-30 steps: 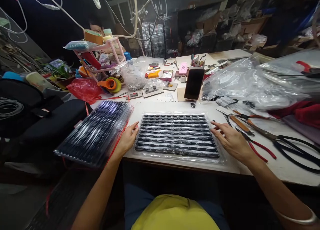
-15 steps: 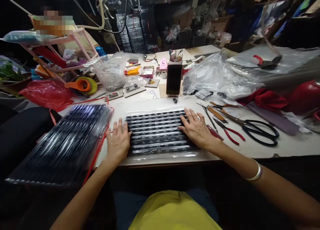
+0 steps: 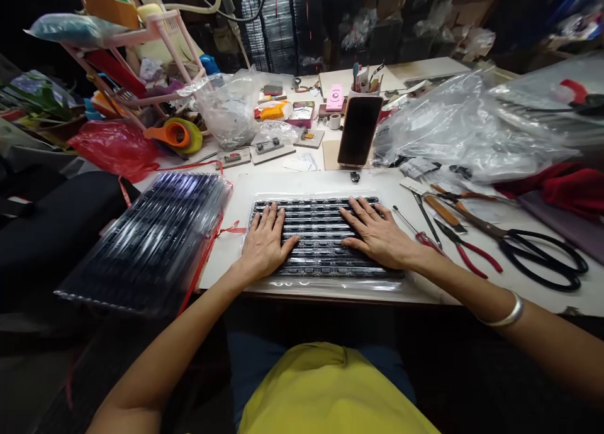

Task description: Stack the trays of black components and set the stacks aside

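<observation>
In front of me on the table lies a clear plastic tray (image 3: pixel 315 236) with rows of small dark parts, which are too small to name. My left hand (image 3: pixel 265 240) rests flat on its left side, fingers apart and thumb stretched inward. Over on its right side my right hand (image 3: pixel 375 233) lies with fingers spread, likewise palm down. Neither hand grips anything. A stack of similar trays (image 3: pixel 151 245) sits at the left, with red ribbon (image 3: pixel 202 264) along its right side.
A screwdriver (image 3: pixel 427 240), red-handled pliers (image 3: pixel 472 251) and large black-handled scissors (image 3: pixel 542 251) lie at the right. Behind the tray a phone (image 3: pixel 360 132) leans upright. Clear plastic bags (image 3: pixel 438 126) heap up at the back right. A pink rack (image 3: pixel 165 38) stands at the back left.
My left hand has moved from the tray's left edge onto its top. My right hand still lies on the right side. The camera view has shifted, so the table scene sits differently.
</observation>
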`<action>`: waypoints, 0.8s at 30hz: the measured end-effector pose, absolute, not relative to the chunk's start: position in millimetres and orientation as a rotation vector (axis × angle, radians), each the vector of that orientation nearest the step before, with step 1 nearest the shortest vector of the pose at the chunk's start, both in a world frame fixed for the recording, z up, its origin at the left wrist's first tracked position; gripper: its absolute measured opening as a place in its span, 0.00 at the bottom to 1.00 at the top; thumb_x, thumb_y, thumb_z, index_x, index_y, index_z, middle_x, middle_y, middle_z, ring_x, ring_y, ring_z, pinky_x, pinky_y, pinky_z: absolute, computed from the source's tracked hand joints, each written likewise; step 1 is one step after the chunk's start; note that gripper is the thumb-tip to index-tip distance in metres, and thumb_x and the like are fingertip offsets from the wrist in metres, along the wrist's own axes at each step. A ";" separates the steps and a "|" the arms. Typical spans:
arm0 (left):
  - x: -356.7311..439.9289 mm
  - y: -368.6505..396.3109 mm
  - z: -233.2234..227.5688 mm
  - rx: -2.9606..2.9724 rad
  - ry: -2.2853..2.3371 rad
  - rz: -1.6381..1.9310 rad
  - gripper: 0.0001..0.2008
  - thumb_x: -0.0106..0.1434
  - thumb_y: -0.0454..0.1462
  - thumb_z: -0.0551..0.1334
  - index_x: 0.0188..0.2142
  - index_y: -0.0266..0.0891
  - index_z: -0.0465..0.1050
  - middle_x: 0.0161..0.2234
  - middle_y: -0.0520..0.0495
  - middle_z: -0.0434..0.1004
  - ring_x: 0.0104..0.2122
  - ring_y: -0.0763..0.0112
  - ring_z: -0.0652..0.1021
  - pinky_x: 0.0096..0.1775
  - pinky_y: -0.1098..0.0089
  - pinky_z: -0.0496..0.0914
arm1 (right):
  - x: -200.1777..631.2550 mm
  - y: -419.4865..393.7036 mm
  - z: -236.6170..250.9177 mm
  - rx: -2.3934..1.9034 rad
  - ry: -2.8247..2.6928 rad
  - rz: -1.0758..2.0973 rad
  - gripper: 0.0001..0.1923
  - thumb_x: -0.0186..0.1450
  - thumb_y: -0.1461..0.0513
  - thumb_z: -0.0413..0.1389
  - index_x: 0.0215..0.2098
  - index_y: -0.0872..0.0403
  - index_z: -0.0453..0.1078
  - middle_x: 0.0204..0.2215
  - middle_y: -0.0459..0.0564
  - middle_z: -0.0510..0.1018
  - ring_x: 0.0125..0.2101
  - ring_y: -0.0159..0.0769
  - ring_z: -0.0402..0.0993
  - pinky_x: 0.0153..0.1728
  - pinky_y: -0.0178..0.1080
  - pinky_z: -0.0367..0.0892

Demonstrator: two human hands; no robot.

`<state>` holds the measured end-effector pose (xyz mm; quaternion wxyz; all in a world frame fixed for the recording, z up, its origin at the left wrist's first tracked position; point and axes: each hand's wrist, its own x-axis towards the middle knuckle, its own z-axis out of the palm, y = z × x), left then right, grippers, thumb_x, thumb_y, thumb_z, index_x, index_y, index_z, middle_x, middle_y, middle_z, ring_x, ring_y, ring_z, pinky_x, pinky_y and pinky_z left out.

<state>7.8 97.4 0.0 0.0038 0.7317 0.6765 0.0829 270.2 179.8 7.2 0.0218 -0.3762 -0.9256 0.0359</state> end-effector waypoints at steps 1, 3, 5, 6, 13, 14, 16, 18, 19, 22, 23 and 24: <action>7.9 97.4 -0.8 2.289 2.119 0.262 0.37 0.65 0.54 0.44 0.64 0.27 0.48 0.66 0.32 0.42 0.65 0.52 0.47 0.61 0.52 0.44 | 269.1 176.4 9.1 -1.143 -2.872 0.143 0.37 0.66 0.42 0.34 0.66 0.54 0.45 0.66 0.60 0.44 0.65 0.49 0.37 0.59 0.57 0.42; 7.7 97.9 -1.9 2.276 2.122 0.248 0.37 0.65 0.54 0.44 0.64 0.29 0.48 0.66 0.33 0.40 0.65 0.51 0.45 0.61 0.52 0.43 | 265.8 167.1 11.1 -1.062 -2.859 0.164 0.37 0.67 0.42 0.34 0.67 0.54 0.40 0.66 0.58 0.42 0.65 0.47 0.36 0.60 0.57 0.40; 7.4 98.2 -1.8 2.277 2.123 0.220 0.37 0.65 0.55 0.44 0.64 0.32 0.47 0.66 0.35 0.39 0.65 0.51 0.44 0.61 0.51 0.42 | 261.5 157.5 11.2 -0.984 -2.851 0.138 0.38 0.67 0.42 0.34 0.67 0.54 0.40 0.66 0.58 0.41 0.65 0.46 0.33 0.60 0.56 0.38; 7.3 98.2 -1.3 2.281 2.124 0.202 0.36 0.65 0.55 0.44 0.65 0.33 0.47 0.67 0.37 0.39 0.65 0.50 0.43 0.61 0.51 0.42 | 259.4 154.4 11.2 -0.964 -2.865 0.135 0.39 0.66 0.42 0.35 0.67 0.55 0.41 0.66 0.58 0.41 0.65 0.47 0.33 0.61 0.57 0.37; 10.2 96.4 1.6 2.311 2.147 0.091 0.35 0.66 0.53 0.43 0.65 0.33 0.46 0.66 0.37 0.40 0.65 0.49 0.45 0.61 0.51 0.44 | 251.6 180.4 16.7 -1.171 -2.819 0.274 0.40 0.66 0.42 0.34 0.67 0.56 0.38 0.66 0.58 0.41 0.65 0.46 0.33 0.61 0.55 0.37; 10.5 96.3 1.6 2.312 2.155 0.081 0.35 0.66 0.53 0.43 0.65 0.33 0.46 0.66 0.37 0.41 0.65 0.49 0.45 0.61 0.50 0.44 | 251.1 185.3 15.4 -1.221 -2.803 0.244 0.41 0.66 0.41 0.35 0.67 0.57 0.39 0.66 0.58 0.40 0.65 0.46 0.32 0.61 0.54 0.36; 9.5 97.0 2.2 2.305 2.167 0.069 0.35 0.66 0.53 0.43 0.65 0.32 0.46 0.66 0.36 0.40 0.65 0.49 0.45 0.61 0.50 0.43 | 250.3 191.1 11.2 -1.250 -2.830 0.216 0.43 0.64 0.40 0.35 0.67 0.59 0.41 0.66 0.58 0.39 0.65 0.47 0.31 0.62 0.54 0.35; 5.4 100.3 3.8 2.296 2.134 0.057 0.36 0.65 0.54 0.44 0.65 0.32 0.46 0.66 0.36 0.40 0.65 0.49 0.45 0.61 0.50 0.44 | 249.6 192.1 7.5 -1.245 -2.850 0.211 0.43 0.64 0.39 0.35 0.67 0.59 0.41 0.66 0.58 0.38 0.65 0.47 0.31 0.62 0.53 0.35; 1.9 103.2 4.9 2.289 2.095 0.049 0.37 0.65 0.55 0.44 0.65 0.33 0.46 0.66 0.37 0.41 0.65 0.50 0.45 0.61 0.50 0.45 | 249.3 191.6 6.4 -1.248 -2.849 0.213 0.43 0.64 0.39 0.34 0.67 0.59 0.41 0.66 0.58 0.38 0.65 0.47 0.32 0.62 0.53 0.36; -11.6 115.1 7.4 2.195 2.088 0.077 0.35 0.65 0.54 0.43 0.64 0.33 0.48 0.66 0.36 0.44 0.65 0.54 0.47 0.60 0.52 0.47 | 249.0 190.4 5.4 -1.256 -2.856 0.222 0.43 0.64 0.39 0.33 0.67 0.58 0.42 0.66 0.58 0.38 0.65 0.47 0.32 0.62 0.54 0.37; -16.2 119.0 7.6 2.150 2.131 0.105 0.35 0.66 0.53 0.43 0.64 0.32 0.47 0.65 0.36 0.45 0.65 0.55 0.47 0.60 0.53 0.47 | 249.0 190.7 5.4 -1.254 -2.860 0.220 0.43 0.64 0.39 0.33 0.67 0.58 0.41 0.66 0.58 0.37 0.65 0.47 0.32 0.62 0.54 0.37; -20.4 122.4 7.6 2.108 2.180 0.137 0.35 0.66 0.52 0.42 0.64 0.31 0.46 0.66 0.36 0.44 0.65 0.57 0.47 0.61 0.54 0.47 | 248.9 191.1 5.5 -1.251 -2.863 0.215 0.43 0.64 0.39 0.33 0.67 0.58 0.41 0.66 0.57 0.37 0.65 0.47 0.32 0.62 0.54 0.36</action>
